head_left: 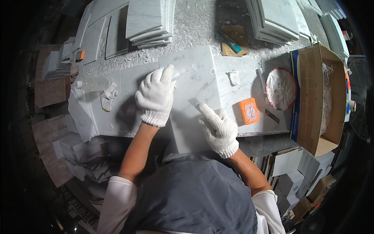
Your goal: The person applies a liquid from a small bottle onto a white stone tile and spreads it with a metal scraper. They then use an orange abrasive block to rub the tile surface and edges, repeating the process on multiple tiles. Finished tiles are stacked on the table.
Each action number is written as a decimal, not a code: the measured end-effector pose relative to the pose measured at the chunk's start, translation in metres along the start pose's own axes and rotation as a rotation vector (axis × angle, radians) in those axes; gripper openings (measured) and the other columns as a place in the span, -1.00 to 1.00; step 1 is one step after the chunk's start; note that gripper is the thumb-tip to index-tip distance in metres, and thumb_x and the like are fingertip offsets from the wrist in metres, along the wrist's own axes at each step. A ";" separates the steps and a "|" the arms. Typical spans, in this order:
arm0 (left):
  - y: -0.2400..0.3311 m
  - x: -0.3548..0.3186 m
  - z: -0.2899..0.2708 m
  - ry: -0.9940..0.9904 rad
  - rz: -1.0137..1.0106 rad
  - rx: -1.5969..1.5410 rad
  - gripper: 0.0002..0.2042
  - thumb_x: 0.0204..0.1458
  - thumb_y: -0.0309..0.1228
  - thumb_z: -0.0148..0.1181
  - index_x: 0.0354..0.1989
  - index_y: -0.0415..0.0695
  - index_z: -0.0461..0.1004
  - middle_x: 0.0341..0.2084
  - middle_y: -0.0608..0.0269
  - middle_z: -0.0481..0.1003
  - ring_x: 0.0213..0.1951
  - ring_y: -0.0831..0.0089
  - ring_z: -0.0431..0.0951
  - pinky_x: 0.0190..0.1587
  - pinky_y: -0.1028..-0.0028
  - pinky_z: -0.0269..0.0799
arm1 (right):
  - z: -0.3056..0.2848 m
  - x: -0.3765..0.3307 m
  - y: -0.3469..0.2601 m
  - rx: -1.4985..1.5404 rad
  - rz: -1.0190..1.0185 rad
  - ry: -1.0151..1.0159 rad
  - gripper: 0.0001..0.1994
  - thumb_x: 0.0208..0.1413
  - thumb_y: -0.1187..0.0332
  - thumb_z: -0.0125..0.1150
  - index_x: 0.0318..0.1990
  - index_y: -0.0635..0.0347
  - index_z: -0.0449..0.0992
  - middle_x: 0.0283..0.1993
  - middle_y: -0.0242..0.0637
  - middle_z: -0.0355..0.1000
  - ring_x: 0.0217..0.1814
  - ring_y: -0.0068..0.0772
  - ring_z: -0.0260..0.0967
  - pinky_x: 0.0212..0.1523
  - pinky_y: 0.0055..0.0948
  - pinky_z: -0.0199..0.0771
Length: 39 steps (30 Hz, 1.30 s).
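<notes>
A pale grey-veined marble tile (194,85) lies in front of me, its near end over the table edge. My left hand (156,93), in a white knit glove, rests at the tile's left side. Its fingers are curled round a small translucent thing (176,75), mostly hidden, whose kind I cannot make out. My right hand (219,130), gloved the same way, grips a flat metal blade (194,102) with its thumb along it. The blade's tip points to the far left, over the tile; I cannot tell whether it touches.
Right of the tile are an orange box (248,111), a round red-rimmed container (281,89) with white contents, and an open cardboard box (311,97). A clear bottle (95,84) lies at left. Tile stacks (150,19) (274,19) stand behind, among stone chips.
</notes>
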<state>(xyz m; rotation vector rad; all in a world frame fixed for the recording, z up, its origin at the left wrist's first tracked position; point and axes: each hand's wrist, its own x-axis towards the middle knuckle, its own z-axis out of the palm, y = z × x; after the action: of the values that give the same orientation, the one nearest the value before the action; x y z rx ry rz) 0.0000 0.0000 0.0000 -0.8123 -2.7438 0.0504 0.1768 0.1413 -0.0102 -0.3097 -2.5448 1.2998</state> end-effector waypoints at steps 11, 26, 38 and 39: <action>0.004 0.007 -0.001 0.041 0.049 0.027 -0.65 0.06 -0.19 0.36 0.05 0.24 0.53 -0.15 0.51 0.55 -0.04 0.40 0.61 -0.15 0.25 0.63 | 0.002 0.003 0.003 -0.032 -0.022 0.023 -0.48 0.00 0.51 0.45 0.19 0.04 0.59 -0.39 -0.25 0.51 -0.41 -0.22 0.44 -0.38 -0.28 0.45; 0.006 0.007 -0.005 0.044 0.051 0.033 -0.63 0.04 -0.20 0.37 0.05 0.22 0.53 -0.16 0.50 0.54 -0.05 0.39 0.61 -0.14 0.26 0.63 | 0.004 0.001 0.005 -0.025 -0.035 0.040 -0.47 0.00 0.51 0.44 0.20 0.04 0.58 -0.37 -0.26 0.52 -0.41 -0.21 0.45 -0.39 -0.27 0.45; 0.005 0.004 0.000 -0.050 0.005 -0.021 -0.41 -0.14 -0.28 0.52 0.17 0.27 0.54 -0.03 0.47 0.53 0.04 0.31 0.56 -0.02 0.21 0.56 | 0.001 0.002 0.001 0.022 -0.003 0.031 -0.47 0.00 0.51 0.45 0.19 0.03 0.59 -0.36 -0.26 0.55 -0.39 -0.22 0.48 -0.38 -0.29 0.47; 0.005 0.003 0.000 -0.049 -0.001 -0.022 -0.41 -0.14 -0.28 0.52 0.17 0.27 0.54 -0.04 0.47 0.53 0.03 0.31 0.56 -0.02 0.21 0.56 | 0.001 0.001 0.001 0.009 -0.008 0.034 -0.47 0.00 0.51 0.45 0.19 0.03 0.59 -0.35 -0.26 0.55 -0.40 -0.22 0.48 -0.38 -0.29 0.47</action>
<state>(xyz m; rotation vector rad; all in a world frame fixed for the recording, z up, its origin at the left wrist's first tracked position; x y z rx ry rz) 0.0001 0.0058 0.0006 -0.8265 -2.7951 0.0398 0.1752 0.1414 -0.0115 -0.3166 -2.5086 1.2914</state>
